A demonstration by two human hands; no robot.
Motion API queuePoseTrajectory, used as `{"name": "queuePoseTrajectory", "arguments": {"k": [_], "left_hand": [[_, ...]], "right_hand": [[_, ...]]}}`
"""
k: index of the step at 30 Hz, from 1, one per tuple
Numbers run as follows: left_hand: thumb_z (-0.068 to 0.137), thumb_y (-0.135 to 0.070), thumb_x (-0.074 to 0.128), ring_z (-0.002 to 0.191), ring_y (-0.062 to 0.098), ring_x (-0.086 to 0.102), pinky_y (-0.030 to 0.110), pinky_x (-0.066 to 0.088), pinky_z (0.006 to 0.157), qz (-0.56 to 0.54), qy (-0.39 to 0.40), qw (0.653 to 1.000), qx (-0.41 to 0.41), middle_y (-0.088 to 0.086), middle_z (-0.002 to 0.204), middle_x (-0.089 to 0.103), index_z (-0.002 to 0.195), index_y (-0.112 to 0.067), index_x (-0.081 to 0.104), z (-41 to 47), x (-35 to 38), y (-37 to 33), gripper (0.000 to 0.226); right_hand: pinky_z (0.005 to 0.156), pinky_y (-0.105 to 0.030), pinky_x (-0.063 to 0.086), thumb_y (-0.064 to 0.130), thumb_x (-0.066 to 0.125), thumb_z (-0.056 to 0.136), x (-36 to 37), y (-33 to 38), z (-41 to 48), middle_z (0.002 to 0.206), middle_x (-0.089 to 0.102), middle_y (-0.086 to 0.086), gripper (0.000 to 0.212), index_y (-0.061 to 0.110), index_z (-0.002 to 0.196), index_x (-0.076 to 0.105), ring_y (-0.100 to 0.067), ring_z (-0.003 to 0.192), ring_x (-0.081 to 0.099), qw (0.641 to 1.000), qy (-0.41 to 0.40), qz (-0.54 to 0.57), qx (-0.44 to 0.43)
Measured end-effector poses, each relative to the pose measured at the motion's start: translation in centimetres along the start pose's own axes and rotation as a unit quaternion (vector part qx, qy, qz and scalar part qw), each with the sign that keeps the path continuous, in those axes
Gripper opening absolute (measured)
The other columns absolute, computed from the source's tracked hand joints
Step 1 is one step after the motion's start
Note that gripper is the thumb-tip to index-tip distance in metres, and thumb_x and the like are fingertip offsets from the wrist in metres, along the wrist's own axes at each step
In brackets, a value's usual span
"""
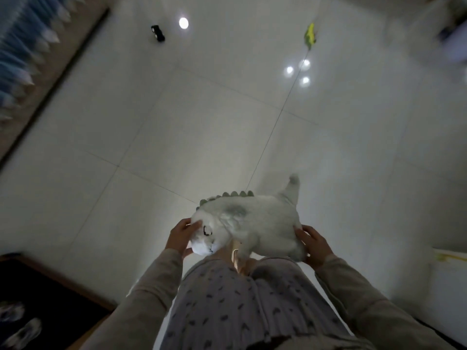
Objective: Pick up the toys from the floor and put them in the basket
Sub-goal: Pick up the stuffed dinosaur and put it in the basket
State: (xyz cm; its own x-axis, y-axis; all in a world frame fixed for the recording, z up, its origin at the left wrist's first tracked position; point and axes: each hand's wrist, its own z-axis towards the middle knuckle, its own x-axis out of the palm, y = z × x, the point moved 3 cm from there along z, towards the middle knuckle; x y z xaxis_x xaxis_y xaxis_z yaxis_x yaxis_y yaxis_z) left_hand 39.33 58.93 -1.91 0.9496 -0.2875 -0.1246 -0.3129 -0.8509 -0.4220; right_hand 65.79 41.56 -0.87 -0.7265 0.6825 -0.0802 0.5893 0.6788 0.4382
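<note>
A white plush dinosaur point(252, 221) with green back spikes hangs in front of my legs, above the tiled floor. My left hand point(180, 237) grips its head end and my right hand point(314, 245) grips its rear end, below the raised tail. Far off on the floor lie a small black toy car point(158, 33) at the upper left and a green and yellow toy point(310, 36) at the upper right. No basket is in view.
A blue curtain point(22, 46) and a brown skirting strip run along the left. A dark mat point(38, 299) with slippers lies at the lower left. A white object with a yellow mark point(452, 258) sits at the right edge. Blurred furniture fills the top right corner.
</note>
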Motion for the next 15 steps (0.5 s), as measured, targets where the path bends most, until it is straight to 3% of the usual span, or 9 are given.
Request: {"name": "queuePoseTrajectory", "arguments": {"k": [3, 9, 15], "left_hand": [[0.085, -0.019, 0.063, 0.09, 0.025, 0.054, 0.028, 0.048, 0.062, -0.009, -0.001, 1.0, 0.011, 0.005, 0.094, 0.058, 0.089, -0.018, 0.059, -0.3, 0.9, -0.8, 0.006], [0.087, -0.018, 0.061, 0.079, 0.018, 0.053, 0.027, 0.046, 0.061, -0.05, -0.042, 0.997, 0.038, 0.003, 0.094, 0.057, 0.096, -0.016, 0.057, -0.9, 1.2, -3.1, 0.01], [0.088, -0.017, 0.059, 0.081, 0.018, 0.058, 0.028, 0.048, 0.06, -0.081, -0.043, 0.991, 0.099, 0.004, 0.093, 0.06, 0.098, -0.016, 0.059, -0.2, 1.1, -7.7, 0.01]], "right_hand": [[0.042, -0.022, 0.05, 0.024, 0.06, 0.089, -0.4, 0.7, -0.1, 0.085, 0.063, -0.002, 0.011, 0.016, 0.097, 0.06, -0.018, 0.07, 0.058, 1.0, 0.0, 0.019, -0.009], [0.068, -0.034, 0.051, 0.025, 0.062, 0.087, 1.5, 3.1, 0.6, 0.088, 0.063, -0.004, 0.007, 0.021, 0.081, 0.062, -0.021, 0.077, 0.058, 1.0, 0.006, 0.021, -0.004], [0.059, -0.027, 0.047, 0.02, 0.058, 0.09, 3.5, 11.2, 2.8, 0.085, 0.062, -0.002, 0.013, 0.011, 0.099, 0.058, -0.016, 0.072, 0.057, 0.997, 0.046, -0.008, -0.066]]}}
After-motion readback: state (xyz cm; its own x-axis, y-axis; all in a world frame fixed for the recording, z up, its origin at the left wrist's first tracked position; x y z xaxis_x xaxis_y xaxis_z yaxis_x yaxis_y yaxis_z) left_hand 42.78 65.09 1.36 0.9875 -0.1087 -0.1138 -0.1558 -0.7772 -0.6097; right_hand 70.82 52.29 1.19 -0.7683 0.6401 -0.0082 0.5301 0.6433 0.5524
